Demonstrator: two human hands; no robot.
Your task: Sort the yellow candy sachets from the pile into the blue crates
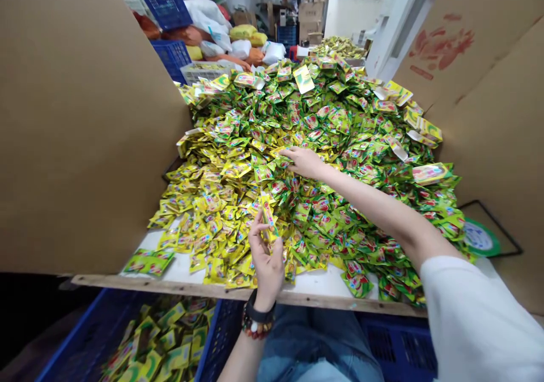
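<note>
1. Left hand (267, 266): fingers curled, pinching one sachet (268, 216) upright between thumb and fingertips. The sachet stands clear of the pile, held up by its edge, perhaps for a look at its face. A black wristband (259, 309) and a bead bracelet (255, 329) circle the wrist.
2. Right hand (304, 162): reaching out, fingers extended and resting on the sachets. It looks relaxed, not clenched; whether a fingertip holds a sachet cannot be told. White sleeve (476, 319) at the upper arm.
3. Pile (323, 121): yellow-green sachets, loose and overlapping, far too many to count, spread across a white table (178, 263). The one in the left hand is the only sachet lifted.
4. Wooden strip (238, 292): one, along the near table edge, probably a lip against sliding.
5. Cardboard panels: one at left (85, 121), at least one at right (488, 87), apparently there to hem in the pile.
6. Blue crates below the edge: at least two. The left one (85, 328) holds more sachets (170, 342), within easy reach; the right one (399, 342) shows no contents.
7. Beyond: sacks (212, 30) and cartons (310, 19), uncounted.
</note>
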